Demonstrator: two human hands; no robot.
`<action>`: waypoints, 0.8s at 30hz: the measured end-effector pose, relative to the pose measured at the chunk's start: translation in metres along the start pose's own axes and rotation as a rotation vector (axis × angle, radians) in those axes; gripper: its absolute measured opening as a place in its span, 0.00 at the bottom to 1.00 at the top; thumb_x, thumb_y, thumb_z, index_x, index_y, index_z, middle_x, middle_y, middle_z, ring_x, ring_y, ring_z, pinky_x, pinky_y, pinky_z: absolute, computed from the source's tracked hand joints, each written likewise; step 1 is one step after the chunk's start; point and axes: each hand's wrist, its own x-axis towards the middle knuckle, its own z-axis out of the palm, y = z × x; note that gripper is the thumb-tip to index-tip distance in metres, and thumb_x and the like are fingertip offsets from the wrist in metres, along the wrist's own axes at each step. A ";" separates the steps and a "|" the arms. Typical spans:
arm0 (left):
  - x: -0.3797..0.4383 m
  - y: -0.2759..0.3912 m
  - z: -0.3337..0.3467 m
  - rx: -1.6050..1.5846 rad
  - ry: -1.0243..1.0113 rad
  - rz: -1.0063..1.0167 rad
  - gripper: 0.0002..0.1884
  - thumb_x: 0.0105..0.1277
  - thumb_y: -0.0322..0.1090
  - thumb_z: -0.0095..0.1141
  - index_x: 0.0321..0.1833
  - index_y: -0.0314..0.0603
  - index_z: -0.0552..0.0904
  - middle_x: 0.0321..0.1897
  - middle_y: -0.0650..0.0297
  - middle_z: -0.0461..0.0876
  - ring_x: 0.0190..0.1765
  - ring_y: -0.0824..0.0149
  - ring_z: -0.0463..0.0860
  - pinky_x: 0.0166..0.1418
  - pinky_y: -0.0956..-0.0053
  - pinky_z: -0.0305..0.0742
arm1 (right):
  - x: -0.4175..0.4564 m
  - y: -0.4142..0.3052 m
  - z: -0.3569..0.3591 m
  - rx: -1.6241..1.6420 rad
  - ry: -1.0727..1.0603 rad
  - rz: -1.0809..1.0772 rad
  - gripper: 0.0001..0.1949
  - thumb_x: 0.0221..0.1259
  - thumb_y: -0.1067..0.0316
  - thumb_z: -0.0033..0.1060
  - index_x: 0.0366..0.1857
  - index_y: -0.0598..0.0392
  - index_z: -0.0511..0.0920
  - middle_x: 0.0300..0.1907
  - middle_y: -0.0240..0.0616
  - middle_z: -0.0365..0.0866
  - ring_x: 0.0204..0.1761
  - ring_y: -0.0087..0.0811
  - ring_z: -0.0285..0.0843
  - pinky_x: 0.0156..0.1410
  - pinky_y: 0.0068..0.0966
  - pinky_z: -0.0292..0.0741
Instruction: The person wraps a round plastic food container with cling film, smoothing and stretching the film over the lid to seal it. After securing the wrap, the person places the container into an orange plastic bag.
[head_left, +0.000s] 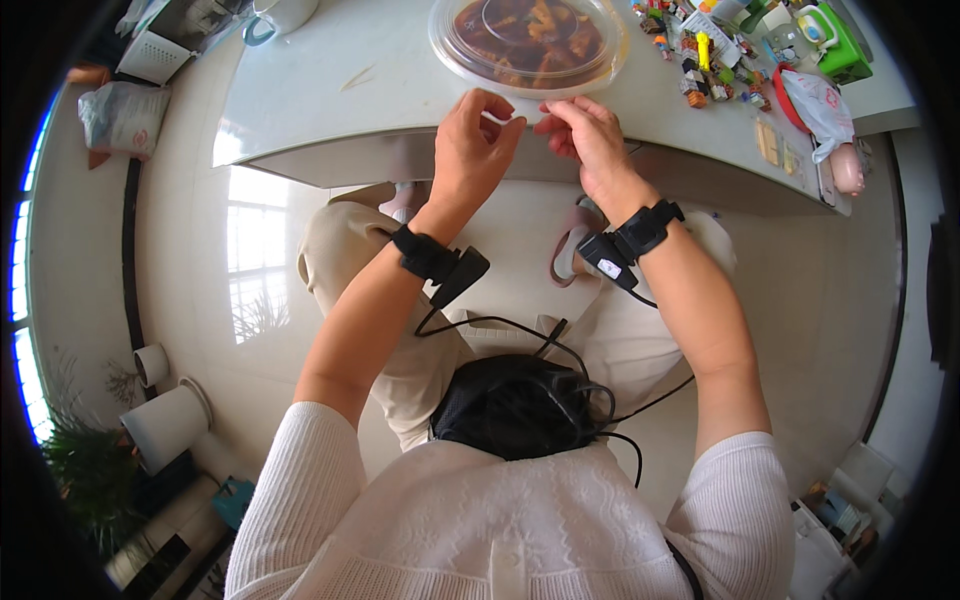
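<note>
My left hand (478, 140) is raised near the front edge of the pale table (300, 112), its fingers curled and the thumb and fingertips a little apart. My right hand (589, 139) is beside it, fingers bent towards the left one; nothing shows in either hand. Just beyond both lies a round clear plastic food container (529, 41), its lid on, holding food in reddish-brown sauce. A thin pale strip (357, 78) rests on the tabletop to its left.
Small block toys (705, 75) are scattered at the right, near a green plastic box (840, 45), a white plastic bag (819, 109) and flat packets (776, 146). A white mug (285, 13) stands at the far left. Black cables (525, 326) cross my lap.
</note>
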 end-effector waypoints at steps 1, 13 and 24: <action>-0.002 -0.001 -0.001 -0.095 -0.097 -0.186 0.14 0.70 0.31 0.73 0.53 0.37 0.84 0.46 0.58 0.89 0.42 0.64 0.89 0.47 0.68 0.85 | 0.000 0.001 0.000 -0.013 -0.001 0.012 0.10 0.74 0.60 0.64 0.45 0.53 0.89 0.33 0.34 0.92 0.31 0.21 0.81 0.41 0.22 0.76; 0.019 0.001 0.010 -0.580 -0.194 -0.576 0.13 0.77 0.45 0.69 0.55 0.47 0.90 0.46 0.69 0.94 0.45 0.76 0.87 0.54 0.77 0.77 | -0.009 -0.005 0.001 -0.071 -0.055 0.000 0.11 0.75 0.58 0.65 0.39 0.52 0.89 0.30 0.30 0.88 0.31 0.20 0.77 0.39 0.22 0.72; 0.014 0.005 0.010 -0.698 -0.177 -0.581 0.07 0.74 0.40 0.70 0.45 0.45 0.90 0.43 0.67 0.94 0.41 0.76 0.88 0.49 0.78 0.77 | -0.007 -0.002 -0.007 -0.492 0.068 -0.229 0.15 0.70 0.52 0.72 0.34 0.55 0.88 0.27 0.33 0.88 0.28 0.26 0.82 0.37 0.30 0.79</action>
